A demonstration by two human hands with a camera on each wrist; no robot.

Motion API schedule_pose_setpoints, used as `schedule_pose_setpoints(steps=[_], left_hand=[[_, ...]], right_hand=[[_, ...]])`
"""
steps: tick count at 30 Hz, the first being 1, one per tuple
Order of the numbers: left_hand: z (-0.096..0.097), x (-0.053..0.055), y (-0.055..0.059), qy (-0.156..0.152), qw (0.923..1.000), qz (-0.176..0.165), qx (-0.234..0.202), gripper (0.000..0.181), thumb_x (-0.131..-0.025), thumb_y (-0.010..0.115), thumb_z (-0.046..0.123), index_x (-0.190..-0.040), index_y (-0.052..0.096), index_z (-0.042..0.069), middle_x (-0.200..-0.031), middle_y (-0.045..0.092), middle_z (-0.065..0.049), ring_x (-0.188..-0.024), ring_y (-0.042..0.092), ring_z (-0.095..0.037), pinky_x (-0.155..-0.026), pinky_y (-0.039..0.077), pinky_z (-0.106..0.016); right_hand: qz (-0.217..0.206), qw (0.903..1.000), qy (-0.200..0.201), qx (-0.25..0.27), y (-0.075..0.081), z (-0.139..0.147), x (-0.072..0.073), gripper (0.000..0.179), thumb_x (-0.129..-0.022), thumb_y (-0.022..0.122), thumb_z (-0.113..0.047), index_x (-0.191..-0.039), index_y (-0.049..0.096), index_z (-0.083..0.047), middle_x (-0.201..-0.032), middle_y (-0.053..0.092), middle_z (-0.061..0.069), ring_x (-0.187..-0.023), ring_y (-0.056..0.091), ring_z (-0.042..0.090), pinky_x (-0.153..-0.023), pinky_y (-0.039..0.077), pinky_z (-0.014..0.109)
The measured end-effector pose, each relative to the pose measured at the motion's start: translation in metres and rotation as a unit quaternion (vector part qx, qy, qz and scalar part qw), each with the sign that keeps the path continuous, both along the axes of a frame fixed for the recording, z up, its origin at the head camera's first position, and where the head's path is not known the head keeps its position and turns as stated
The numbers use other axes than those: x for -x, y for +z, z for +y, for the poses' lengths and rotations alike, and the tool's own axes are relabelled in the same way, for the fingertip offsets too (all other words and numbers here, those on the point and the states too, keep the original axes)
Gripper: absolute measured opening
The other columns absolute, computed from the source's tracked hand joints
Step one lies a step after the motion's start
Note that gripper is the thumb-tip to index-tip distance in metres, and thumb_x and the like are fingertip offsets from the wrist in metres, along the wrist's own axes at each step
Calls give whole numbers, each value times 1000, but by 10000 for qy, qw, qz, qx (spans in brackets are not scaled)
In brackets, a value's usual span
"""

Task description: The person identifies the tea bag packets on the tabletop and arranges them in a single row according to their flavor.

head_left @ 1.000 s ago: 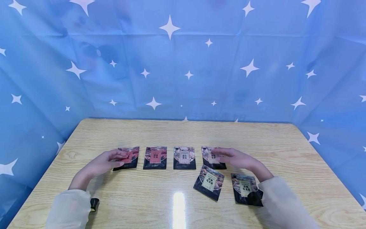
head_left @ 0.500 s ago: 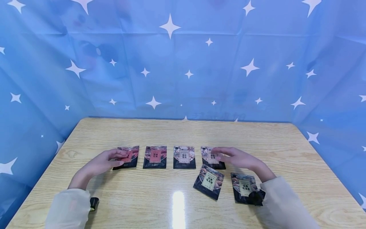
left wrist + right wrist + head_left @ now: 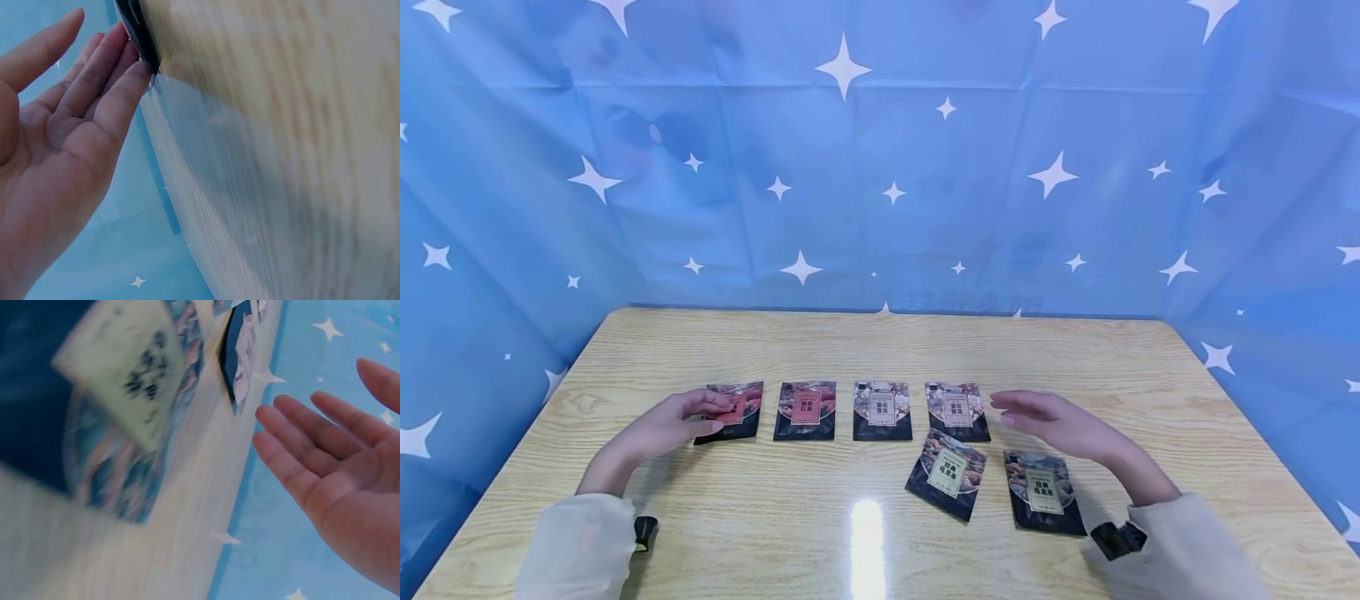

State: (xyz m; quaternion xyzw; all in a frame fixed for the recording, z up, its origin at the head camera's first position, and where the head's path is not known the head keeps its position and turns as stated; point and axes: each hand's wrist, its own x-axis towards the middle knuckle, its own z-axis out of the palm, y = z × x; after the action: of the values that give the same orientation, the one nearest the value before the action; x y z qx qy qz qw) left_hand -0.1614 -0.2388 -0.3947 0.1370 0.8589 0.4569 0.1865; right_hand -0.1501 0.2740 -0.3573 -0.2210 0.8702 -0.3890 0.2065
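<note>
A row of flat black tea sachets crosses the table. My left hand (image 3: 670, 427) rests its fingertips on the leftmost red-labelled sachet (image 3: 749, 410), covering part of its label; in the left wrist view the fingers meet its dark edge (image 3: 142, 39), thumb held apart. To its right lie another red-labelled sachet (image 3: 805, 411) and a pale floral sachet (image 3: 882, 412). My right hand (image 3: 1060, 423) hovers just right of a second floral sachet (image 3: 957, 412), holding nothing; its fingers are extended in the right wrist view.
Two green-labelled sachets lie nearer me: one tilted sachet (image 3: 947, 475) under the second floral one, and another sachet (image 3: 1043, 492) below my right hand. Black devices (image 3: 1118, 540) sit at both wrists. A blue star-patterned curtain (image 3: 880, 167) stands behind the wooden table (image 3: 760, 533).
My right hand has come off the second floral sachet and moved right, uncovering its label and the right green-labelled sachet. My left hand stays where it was.
</note>
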Motion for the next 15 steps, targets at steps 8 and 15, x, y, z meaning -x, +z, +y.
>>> schedule_pose_setpoints(steps=[8,15], left_hand=[[0,0,0,20,10000,3,-9,39,-92,56,15,-124,48,-5,-123,50,-24,-114,45,-41,-82,44,-42],[0,0,0,21,10000,23,-55,39,-92,56,14,-125,48,-5,-123,50,-23,-114,45,-40,-83,44,-42]], right_hand=[[-166,9997,30,189,-3,23,-24,46,-99,41,-18,-135,34,10,-130,43,28,-116,44,42,-86,44,24],[-215,9990,-35,378,-4,39,-48,45,-99,41,-15,-133,34,13,-129,42,33,-110,54,19,-82,44,19]])
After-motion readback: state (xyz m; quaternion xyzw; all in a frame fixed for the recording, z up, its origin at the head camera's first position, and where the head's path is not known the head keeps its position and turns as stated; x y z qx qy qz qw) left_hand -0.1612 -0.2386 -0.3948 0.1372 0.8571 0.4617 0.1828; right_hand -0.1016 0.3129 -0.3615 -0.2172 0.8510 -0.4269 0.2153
